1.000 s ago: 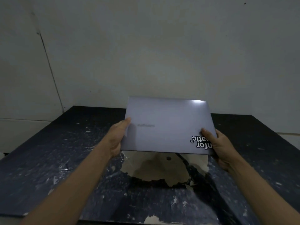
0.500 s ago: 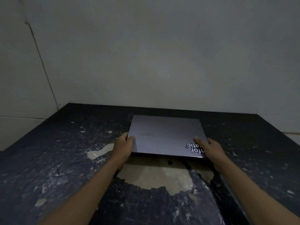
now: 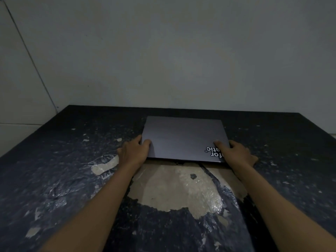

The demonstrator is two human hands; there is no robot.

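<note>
Flat on table (image 3: 54,179) — closed laptop (image 3: 181,137), left hand (image 3: 132,153), right hand (image 3: 236,151) gripping near corners

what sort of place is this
Likely a dim, bare indoor room, perhaps a makeshift work corner: a worn black table with a pale peeled patch stands against a plain wall, and the left hand and right hand grip a closed laptop.

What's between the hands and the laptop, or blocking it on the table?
Nothing visible. Left hand and right hand each hold a near corner of the laptop, thumbs on its lid. The table around it shows only worn patches.
</note>
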